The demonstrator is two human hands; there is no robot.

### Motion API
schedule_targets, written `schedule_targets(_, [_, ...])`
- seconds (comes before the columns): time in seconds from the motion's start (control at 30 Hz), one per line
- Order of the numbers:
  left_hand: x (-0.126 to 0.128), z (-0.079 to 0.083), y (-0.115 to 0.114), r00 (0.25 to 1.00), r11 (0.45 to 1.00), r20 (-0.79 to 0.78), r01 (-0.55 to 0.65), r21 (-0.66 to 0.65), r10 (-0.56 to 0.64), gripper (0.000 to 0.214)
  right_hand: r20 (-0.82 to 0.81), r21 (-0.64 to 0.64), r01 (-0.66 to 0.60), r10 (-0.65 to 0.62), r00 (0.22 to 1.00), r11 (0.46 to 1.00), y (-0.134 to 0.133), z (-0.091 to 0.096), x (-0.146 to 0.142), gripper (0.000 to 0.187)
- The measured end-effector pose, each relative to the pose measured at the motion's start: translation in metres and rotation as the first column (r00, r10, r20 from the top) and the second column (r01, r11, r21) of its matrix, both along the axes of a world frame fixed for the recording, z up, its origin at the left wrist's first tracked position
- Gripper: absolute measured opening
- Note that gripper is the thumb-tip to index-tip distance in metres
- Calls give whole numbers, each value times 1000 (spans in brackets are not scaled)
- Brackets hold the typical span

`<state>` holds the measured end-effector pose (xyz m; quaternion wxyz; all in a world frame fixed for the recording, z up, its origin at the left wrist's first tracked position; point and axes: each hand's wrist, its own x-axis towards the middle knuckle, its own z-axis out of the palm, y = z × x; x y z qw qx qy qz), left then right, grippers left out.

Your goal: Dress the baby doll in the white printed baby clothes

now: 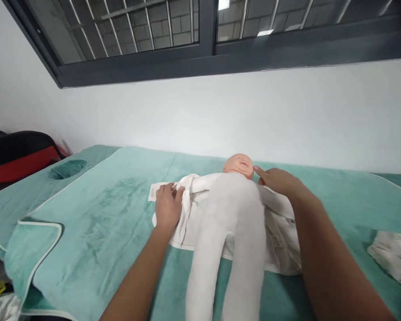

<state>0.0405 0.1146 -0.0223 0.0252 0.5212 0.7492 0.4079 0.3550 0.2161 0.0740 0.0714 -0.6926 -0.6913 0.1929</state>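
head view: doll point(233, 200) lies between both hands point(168, 206) point(280, 180)

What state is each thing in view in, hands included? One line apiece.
Doll: on its back, face up.
Garment: spread open beneath the doll.
Cover: spread out.
Cloth: crumpled.
Window: whether shut, unclear.
Left hand: on the garment, fingers bent.
Right hand: index finger extended at the doll's head.
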Motion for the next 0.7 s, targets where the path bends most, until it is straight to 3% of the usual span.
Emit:
schedule_targets(0.07, [0, -1, 1, 995, 1000, -96, -7, -9, 6, 39, -148, -18, -120, 116, 982, 993, 4, -14, 2, 76])
schedule_targets(0.13, [-1, -2, 3, 989, 1000, -148, 9, 0, -9, 31, -230, 7, -147, 144, 962, 989, 4, -21, -4, 78])
schedule_targets(0.23, [2, 0, 6, 986, 999, -161, 41, 17, -38, 25, -242, -9, -147, 141, 960, 989, -1, -18, -17, 79])
schedule_targets(0.33, [12, 8, 11, 993, 998, -99, 56, -8, -56, 24, -276, -23, -228, 213, 937, 973, -7, -12, -28, 79])
schedule_targets(0.53, [31, 33, 21, 995, 995, 32, 96, -23, -95, 23, -267, 168, -432, 463, 845, 886, -18, -15, -63, 73])
schedule_targets(0.7, [39, 70, 18, 961, 966, 99, 259, -17, -256, 20, -195, 203, -435, 472, 860, 877, -17, -25, -79, 73])
